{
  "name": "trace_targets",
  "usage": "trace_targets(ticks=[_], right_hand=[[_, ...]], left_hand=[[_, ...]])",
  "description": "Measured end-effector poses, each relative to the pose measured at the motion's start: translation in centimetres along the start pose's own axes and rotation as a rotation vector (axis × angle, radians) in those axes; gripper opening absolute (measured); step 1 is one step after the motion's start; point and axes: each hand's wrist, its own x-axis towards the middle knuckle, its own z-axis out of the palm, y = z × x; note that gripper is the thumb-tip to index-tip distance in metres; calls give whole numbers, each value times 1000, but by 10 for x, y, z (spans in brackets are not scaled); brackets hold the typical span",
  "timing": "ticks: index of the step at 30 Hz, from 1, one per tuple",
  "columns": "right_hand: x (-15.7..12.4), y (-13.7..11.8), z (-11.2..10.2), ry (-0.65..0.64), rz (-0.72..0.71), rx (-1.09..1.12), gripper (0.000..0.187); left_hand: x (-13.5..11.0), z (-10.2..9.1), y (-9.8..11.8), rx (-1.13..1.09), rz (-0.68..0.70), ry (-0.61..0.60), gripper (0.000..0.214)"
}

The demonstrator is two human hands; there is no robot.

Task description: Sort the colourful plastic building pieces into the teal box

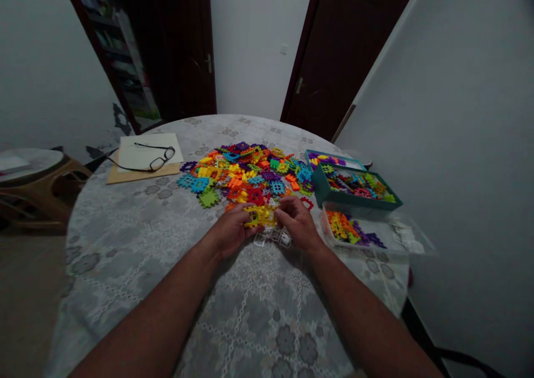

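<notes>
Between both hands is a cluster of yellow interlocking plastic pieces point(262, 215), held just above the table's near side of the pile. My left hand point(231, 229) is closed on its left end, and my right hand point(295, 222) pinches its right end with thumb and fingers. Right below lie several white see-through lattice pieces point(273, 237) on the cloth. Beyond my fingers spreads a heap of many-coloured interlocking pieces point(250, 175), among them a light green square point(208, 198) and a blue square point(277, 187).
At right stand a teal box point(359, 199) of sorted pieces and a clear plastic tub point(371, 244) holding orange, yellow and purple ones. Eyeglasses point(157, 163) rest on paper and a board point(112, 175) at left. A patterned cloth covers the round table point(137, 255).
</notes>
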Motion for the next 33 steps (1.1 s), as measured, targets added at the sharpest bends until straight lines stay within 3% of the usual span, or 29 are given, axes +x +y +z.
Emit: trace_targets(ticks=[3, 11, 17, 23, 28, 33], right_hand=[[-6, 0, 9, -70, 24, -36, 24], [-7, 14, 14, -52, 19, -170, 22], [-6, 15, 13, -34, -14, -268, 24], [25, 14, -14, 219, -150, -685, 41], [55, 22, -27, 211, -132, -961, 57], [70, 28, -22, 160, -43, -1063, 54]], left_hand=[[-1, -1, -1, 7, -1, -47, 39], [-1, -1, -6, 89, 3, -107, 43], [2, -2, -11, 119, -12, -53, 46], [0, 0, -1, 45, -38, -9, 47], [0, 0, 1, 17, -35, 25, 47], [0, -1, 0, 4, -33, 16, 47]])
